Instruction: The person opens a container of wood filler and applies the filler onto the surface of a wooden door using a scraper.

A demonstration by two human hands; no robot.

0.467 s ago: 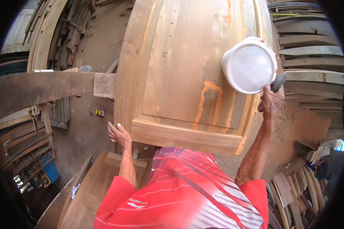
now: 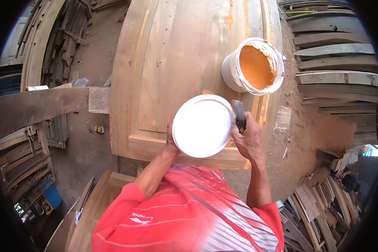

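Note:
My left hand grips the near left rim of a round white bucket lid, its fingers partly hidden behind it. At the lid's right edge, my right hand is closed around a dark scraper; whether its fingers also pinch the lid is hard to see. Beyond the lid stands an uncovered white bucket holding orange putty, with smears along its inner wall. It rests on a panelled wooden door, which has orange putty streaks along its right side.
A thick beam reaches the door from the left. Another wooden panel is at the lower left. Curved boards are stacked on the right, with more planks at the lower right. A small yellow item lies on the ground.
The lid has come off the bucket and moved toward me, exposing the putty. My left hand has moved in from the side to grip it. My right hand has come inward with the scraper.

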